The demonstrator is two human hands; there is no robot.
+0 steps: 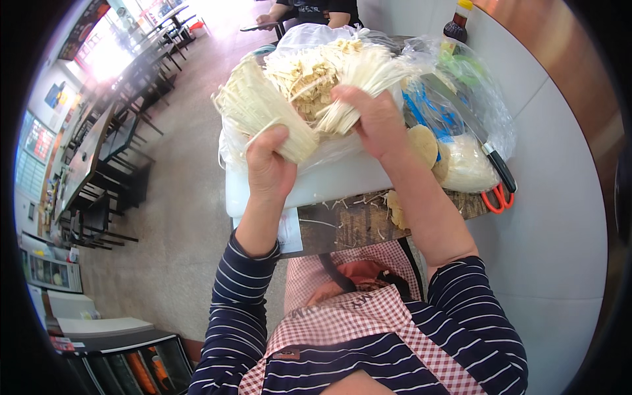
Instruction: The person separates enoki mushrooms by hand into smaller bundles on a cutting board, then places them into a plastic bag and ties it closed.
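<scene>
My left hand (271, 160) grips a thick bundle of enoki mushrooms (261, 106), its strands fanned towards the upper left. Another enoki bunch (368, 74) is in my right hand (373, 118), its strands spread up and to the right. Between and behind the hands, a heap of enoki (311, 74) lies in a clear plastic bag (311, 37). Under the bag's near side is a white cutting board (335, 182). To the right of my right forearm, a packed enoki bundle (466, 165) lies beside round cut-off root ends (422, 145).
A knife (464, 111) with a black handle lies over plastic wrapping at the right, near red-handled scissors (498, 198). Mushroom scraps dot the wooden table (345, 222). A dark sauce bottle (456, 24) stands by the wall. Across the table sits a person (321, 12) holding a flat device.
</scene>
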